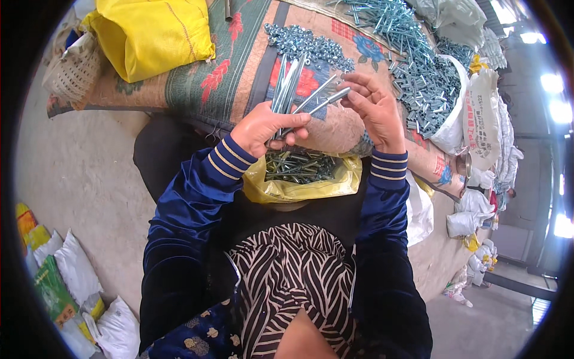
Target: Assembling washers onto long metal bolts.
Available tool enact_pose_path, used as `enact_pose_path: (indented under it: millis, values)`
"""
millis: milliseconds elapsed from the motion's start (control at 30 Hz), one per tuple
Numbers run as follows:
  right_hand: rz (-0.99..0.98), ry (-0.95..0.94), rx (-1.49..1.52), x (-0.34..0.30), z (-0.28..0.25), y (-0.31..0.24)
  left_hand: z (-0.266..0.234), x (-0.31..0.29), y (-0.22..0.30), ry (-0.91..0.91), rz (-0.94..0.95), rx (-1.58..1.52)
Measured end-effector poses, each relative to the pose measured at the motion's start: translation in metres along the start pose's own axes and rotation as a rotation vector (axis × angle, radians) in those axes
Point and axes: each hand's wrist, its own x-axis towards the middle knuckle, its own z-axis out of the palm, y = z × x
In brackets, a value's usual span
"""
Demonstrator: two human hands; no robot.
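patterned shirt (293, 263), left fingers (294, 120) gripping rods (287, 87), sack rim (305, 192) below

A padded surface (194, 75) under patterned, striped cloth spans the view from 10 o'clock round to 3. At 12 o'clock it bears a loose spread of shiny nuts (308, 46); at 1, a pile of long, thin bolts (388, 24); at 2, heaped short metal sleeves (424, 87) edged by an open white sack (454, 113). A yellow bag (149, 42) rests between 10 and 11. The grey floor (98, 167) holds white sacks (78, 266) at 8.
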Motion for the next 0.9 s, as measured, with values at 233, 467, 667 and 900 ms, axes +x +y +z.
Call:
enact_pose_path:
  millis: [233,467,667,900]
  values:
    - [0.024,0.102,-0.048,0.004,-0.007,0.012,0.0,0.002,0.0,-0.003,-0.022,-0.061]
    - [-0.19,0.442,0.012,0.001,-0.001,0.009,-0.003,0.004,-0.001,-0.001,-0.02,-0.061]
    - [-0.146,0.096,-0.478,-0.015,0.009,0.019,-0.004,0.001,0.001,0.018,0.006,-0.053]
    - [-0.086,0.195,0.073,-0.013,0.006,0.019,0.0,0.001,0.0,-0.001,-0.007,0.037]
